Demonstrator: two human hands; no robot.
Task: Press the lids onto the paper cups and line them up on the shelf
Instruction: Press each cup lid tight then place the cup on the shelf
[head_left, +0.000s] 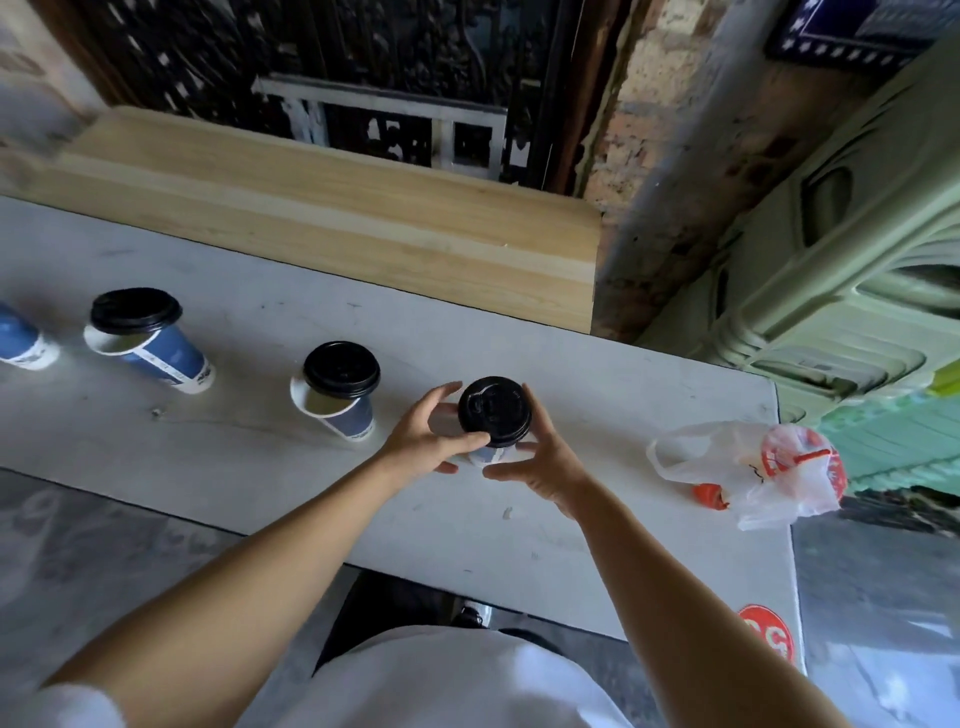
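A blue-and-white paper cup stands on the white table with a black lid lying on its rim. My left hand curls round the cup's left side, thumb at the lid's edge. My right hand wraps its right side. Left of it stands a second cup with a black lid resting askew on its far rim. Further left a third cup carries a loose, tilted lid. A fourth cup is cut off at the left edge.
A light wooden shelf runs along the far side of the table. A plastic bag with red-printed contents lies at the table's right end. A red sticker sits near the front right corner. A green plastic crate stands to the right.
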